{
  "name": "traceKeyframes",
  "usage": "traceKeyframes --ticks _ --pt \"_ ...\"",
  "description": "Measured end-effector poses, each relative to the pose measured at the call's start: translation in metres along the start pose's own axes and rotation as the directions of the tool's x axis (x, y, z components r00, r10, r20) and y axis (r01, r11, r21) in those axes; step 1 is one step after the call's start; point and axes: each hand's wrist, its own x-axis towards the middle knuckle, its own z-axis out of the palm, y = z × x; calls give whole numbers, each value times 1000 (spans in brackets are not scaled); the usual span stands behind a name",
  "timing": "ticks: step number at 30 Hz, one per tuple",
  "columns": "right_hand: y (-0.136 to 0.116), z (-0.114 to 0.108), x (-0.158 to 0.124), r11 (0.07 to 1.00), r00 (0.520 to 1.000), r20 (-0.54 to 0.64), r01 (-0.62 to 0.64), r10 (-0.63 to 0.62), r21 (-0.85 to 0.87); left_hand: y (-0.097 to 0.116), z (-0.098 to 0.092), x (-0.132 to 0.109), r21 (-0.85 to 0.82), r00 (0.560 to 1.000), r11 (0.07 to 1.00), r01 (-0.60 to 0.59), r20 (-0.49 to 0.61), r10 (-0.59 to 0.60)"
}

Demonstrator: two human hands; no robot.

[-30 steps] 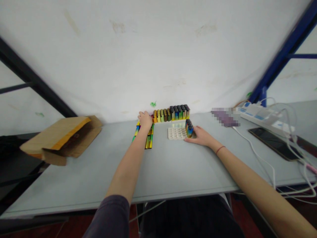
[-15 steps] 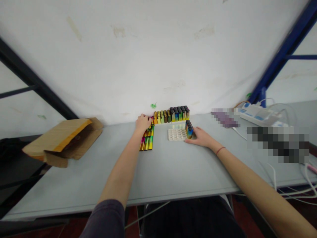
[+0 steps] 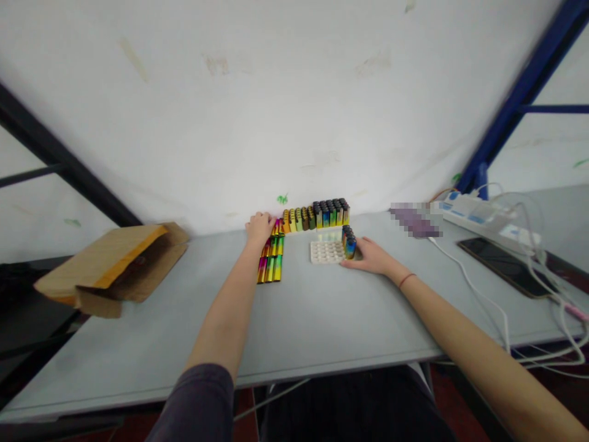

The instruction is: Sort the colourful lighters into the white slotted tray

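My left hand [image 3: 260, 227] rests at the far left end of several shiny sleeves [image 3: 270, 269] in yellow, pink and green, lying in rows. Its fingers are bent, and its thumb side touches the farthest sleeves. A white tray [image 3: 326, 252] with round holes lies to their right. My right hand [image 3: 370, 255] grips the tray's right end, thumb at the near edge and fingers behind. One row of blue and yellow lighters [image 3: 350, 243] stands upright at that end of the tray. Against the wall stand yellow and brown lighters [image 3: 298, 220] and black-topped lighters [image 3: 332, 212].
An open brown cardboard box [image 3: 115, 258] lies on the left of the grey table [image 3: 322, 325]. On the right are a dark phone [image 3: 506, 265], a white power strip [image 3: 488, 218], a blurred purple object [image 3: 415, 222] and white cables [image 3: 478, 291]. The wall closes off the back.
My left hand has shifted slightly left, uncovering more of the far sleeves. My right hand and the tray keep their place, while the whole view has shifted a little.
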Motion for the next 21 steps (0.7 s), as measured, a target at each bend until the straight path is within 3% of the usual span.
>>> traceKeyframes --ticks 4,7,13,21 --pt "2 2 0 1000 1000 -1 2 -2 4 -10 -3 -1 11 999 999 -32 10 32" --pt "2 2 1 1000 1000 -1 -3 3 6 -30 2 -5 -59 991 989 -133 -15 132" --pt "2 1 0 1000 1000 -3 -6 6 5 -74 23 -9 -183 903 885 -428 -48 426" --pt "1 0 0 1000 1000 4 6 -6 2 -78 31 -7 -270 890 853 -446 -30 456"
